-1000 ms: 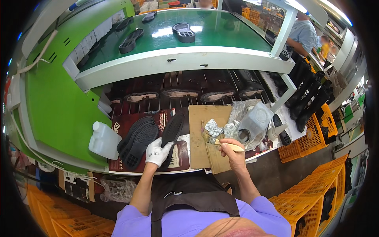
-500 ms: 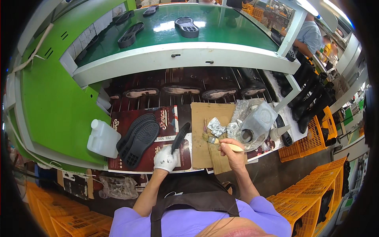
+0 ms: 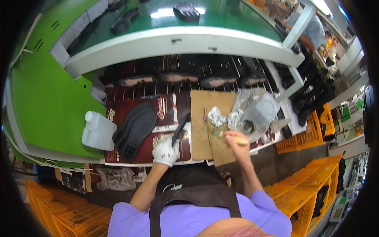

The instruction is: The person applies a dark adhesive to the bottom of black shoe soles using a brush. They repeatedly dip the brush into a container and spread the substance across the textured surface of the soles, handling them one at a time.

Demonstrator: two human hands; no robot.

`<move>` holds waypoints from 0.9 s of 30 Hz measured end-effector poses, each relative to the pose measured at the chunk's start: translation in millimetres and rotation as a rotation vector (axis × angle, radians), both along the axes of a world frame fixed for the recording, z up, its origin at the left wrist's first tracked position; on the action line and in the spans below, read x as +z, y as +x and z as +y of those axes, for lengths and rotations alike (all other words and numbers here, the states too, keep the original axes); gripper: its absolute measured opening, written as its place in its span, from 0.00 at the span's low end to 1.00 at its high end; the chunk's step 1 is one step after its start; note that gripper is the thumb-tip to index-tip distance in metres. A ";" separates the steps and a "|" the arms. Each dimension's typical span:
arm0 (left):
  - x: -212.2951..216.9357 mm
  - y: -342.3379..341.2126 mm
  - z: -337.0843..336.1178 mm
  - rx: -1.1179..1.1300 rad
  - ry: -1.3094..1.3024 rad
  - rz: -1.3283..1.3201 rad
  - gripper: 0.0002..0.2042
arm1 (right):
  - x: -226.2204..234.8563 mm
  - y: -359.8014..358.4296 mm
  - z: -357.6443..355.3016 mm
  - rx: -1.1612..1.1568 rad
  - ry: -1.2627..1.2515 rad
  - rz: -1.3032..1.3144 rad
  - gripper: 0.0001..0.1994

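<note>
Soles (image 3: 136, 132) stacked between jug (image 3: 98, 133) and left hand (image 3: 166, 152).

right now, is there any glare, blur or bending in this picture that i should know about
In the head view, white glare lies on the green surface, either side of a dark sole; in the head view, softness overall, with the brush and right hand lacking crisp edges; in the head view, fisheye bending, the white rail arching upward and the corners dark.

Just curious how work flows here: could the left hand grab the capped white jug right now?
Probably not directly: the gloved left hand is holding a black sole, and the stacked soles lie between it and the capped white jug.
</note>
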State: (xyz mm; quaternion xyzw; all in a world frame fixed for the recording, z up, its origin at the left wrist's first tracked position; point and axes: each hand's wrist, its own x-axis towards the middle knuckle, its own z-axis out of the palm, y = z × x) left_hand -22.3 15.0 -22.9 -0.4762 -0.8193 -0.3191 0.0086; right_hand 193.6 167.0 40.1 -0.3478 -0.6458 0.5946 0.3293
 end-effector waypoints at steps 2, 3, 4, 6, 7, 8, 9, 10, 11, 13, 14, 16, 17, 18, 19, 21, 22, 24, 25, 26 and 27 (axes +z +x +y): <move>-7.7 -1.5 -1.7 0.011 -0.073 -0.011 0.10 | 0.9 12.6 8.5 -0.053 0.066 -0.030 0.07; -8.8 -1.2 -3.1 0.014 -0.090 -0.008 0.10 | 4.0 19.2 13.5 -0.089 0.171 -0.043 0.07; -9.1 -1.2 -2.6 0.013 -0.099 0.000 0.10 | 6.4 28.0 17.3 -0.135 0.190 -0.043 0.07; -2.1 1.9 -2.4 0.011 -0.061 -0.054 0.11 | 18.2 46.4 25.0 -0.264 0.229 -0.126 0.07; 2.0 2.9 -1.6 0.007 -0.087 -0.065 0.11 | 25.0 52.6 26.7 -0.339 0.225 -0.109 0.07; 4.2 2.3 0.4 0.009 -0.103 -0.061 0.12 | 26.0 59.7 33.4 -0.386 0.243 -0.129 0.07; 2.7 2.9 -1.4 0.009 -0.103 -0.047 0.12 | 28.5 64.3 34.5 -0.392 0.282 -0.118 0.08; 4.9 2.9 0.9 0.020 -0.139 -0.052 0.12 | 33.6 63.3 34.6 -0.436 0.276 -0.134 0.08; 6.6 3.2 1.5 0.024 -0.154 -0.094 0.12 | 32.4 64.1 35.3 -0.440 0.291 -0.148 0.08; 6.7 3.1 1.7 0.025 -0.166 -0.135 0.13 | 26.0 64.4 40.5 -0.440 0.376 -0.211 0.08; 6.3 2.9 2.0 0.022 -0.163 -0.134 0.13 | 19.1 63.8 45.0 -0.435 0.445 -0.260 0.08; 6.3 2.9 2.3 0.025 -0.174 -0.124 0.13 | 11.2 59.4 50.9 -0.420 0.521 -0.354 0.08; 6.8 2.8 2.4 0.030 -0.186 -0.116 0.13 | 8.7 53.8 51.9 -0.413 0.526 -0.400 0.08; 7.1 2.9 2.3 0.036 -0.199 -0.108 0.13 | 5.7 50.2 54.6 -0.405 0.532 -0.446 0.07; 6.8 3.3 3.1 0.030 -0.196 -0.112 0.13 | -4.4 52.1 61.1 -0.386 0.580 -0.483 0.08; 6.5 3.8 3.4 0.033 -0.191 -0.121 0.13 | -17.5 52.5 71.0 -0.348 0.672 -0.611 0.09; 6.1 3.6 3.3 0.038 -0.191 -0.119 0.13 | -21.5 51.2 73.6 -0.328 0.717 -0.673 0.10; 5.6 3.4 3.2 0.042 -0.190 -0.115 0.13 | -24.5 51.2 75.0 -0.340 0.638 -0.646 0.11; 4.9 2.9 2.9 0.039 -0.191 -0.116 0.13 | -22.8 50.8 75.6 -0.346 0.581 -0.598 0.12; 4.1 2.2 2.2 0.036 -0.192 -0.117 0.13 | -19.9 50.5 75.5 -0.354 0.523 -0.549 0.12; 3.6 1.6 1.2 0.031 -0.193 -0.118 0.13 | -15.6 50.4 73.9 -0.397 0.451 -0.505 0.12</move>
